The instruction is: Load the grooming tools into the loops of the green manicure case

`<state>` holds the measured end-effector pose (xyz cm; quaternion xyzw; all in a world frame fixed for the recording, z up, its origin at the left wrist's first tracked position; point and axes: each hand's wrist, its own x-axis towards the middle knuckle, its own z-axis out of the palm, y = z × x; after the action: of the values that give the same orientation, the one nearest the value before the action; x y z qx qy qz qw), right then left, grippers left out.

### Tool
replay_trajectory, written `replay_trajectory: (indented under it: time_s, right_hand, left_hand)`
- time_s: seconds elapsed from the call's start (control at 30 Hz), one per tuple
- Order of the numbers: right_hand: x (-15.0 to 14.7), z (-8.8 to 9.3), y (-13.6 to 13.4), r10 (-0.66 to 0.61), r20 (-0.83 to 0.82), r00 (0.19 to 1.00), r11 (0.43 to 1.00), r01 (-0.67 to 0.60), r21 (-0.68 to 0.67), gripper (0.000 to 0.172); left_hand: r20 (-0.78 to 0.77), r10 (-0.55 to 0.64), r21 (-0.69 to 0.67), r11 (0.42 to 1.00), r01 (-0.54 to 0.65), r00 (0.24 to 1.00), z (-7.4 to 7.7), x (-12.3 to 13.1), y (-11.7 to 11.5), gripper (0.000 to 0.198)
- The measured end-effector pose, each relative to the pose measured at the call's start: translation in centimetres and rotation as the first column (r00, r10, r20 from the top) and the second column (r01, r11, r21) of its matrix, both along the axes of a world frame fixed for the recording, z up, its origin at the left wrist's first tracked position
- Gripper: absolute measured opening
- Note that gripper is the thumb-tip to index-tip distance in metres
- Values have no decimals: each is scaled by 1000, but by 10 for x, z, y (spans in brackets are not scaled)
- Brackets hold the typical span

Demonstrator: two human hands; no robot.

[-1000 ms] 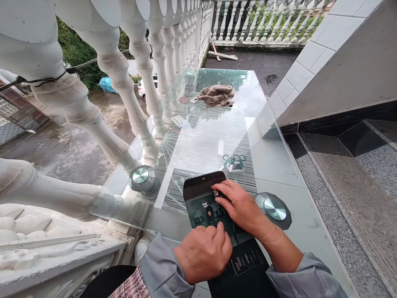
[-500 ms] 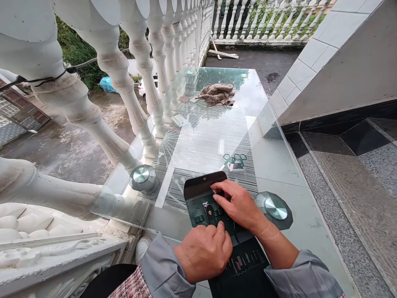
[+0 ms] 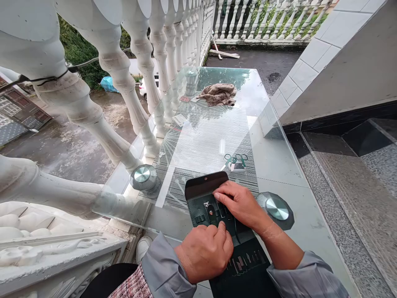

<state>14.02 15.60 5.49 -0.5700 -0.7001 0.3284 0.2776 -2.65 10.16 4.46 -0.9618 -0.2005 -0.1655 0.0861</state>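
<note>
A dark manicure case (image 3: 201, 181) lies unfolded on the glass table, its flap with a snap pointing away from me. One nail clipper (image 3: 210, 211) sits under a loop in its upper panel. Several slim metal tools (image 3: 245, 261) are tucked in a row in the lower panel. My left hand (image 3: 206, 251) is curled closed on the case's middle, the index finger pressing just below the clipper. Right of the clipper, my right hand (image 3: 237, 203) pinches a small shiny metal tool (image 3: 218, 201) at the upper panel; most of it is hidden by the fingers.
Beyond the case, green-handled scissors (image 3: 236, 158) lie on the glass table (image 3: 276, 161). A crumpled brown cloth (image 3: 218, 94) is near the far end. White balusters (image 3: 132, 78) line the left; stone steps (image 3: 350, 182) are on the right.
My right hand's fingertips have lowered slightly toward the case, and the metal tool sits lower beside the clipper. The left hand stays in place on the case.
</note>
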Motion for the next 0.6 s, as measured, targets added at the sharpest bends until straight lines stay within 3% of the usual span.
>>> replay_trajectory:
  time_s: [0.17,0.37,0.47,0.6]
  right_hand:
    - [3,2,1,48,5,999,999,-48,4,34]
    - [5,7,-1,13,-66,998,1000,-11,23,35]
    - [15,11,0,-203,-226,953,975,218,43,32]
    - [43,8,6,-552,-445,705,785,619,7,29]
  left_hand:
    - [-41,1,-5,1000,-2,999,-1,-1,-1,27]
    - [-73,-4,15,1000,6,997,-2,-2,-1,26]
    - [-70,-26,55,998,30,997,-2,-3,-1,26]
    - [-72,-43,67,997,48,996,-2,-4,-1,27]
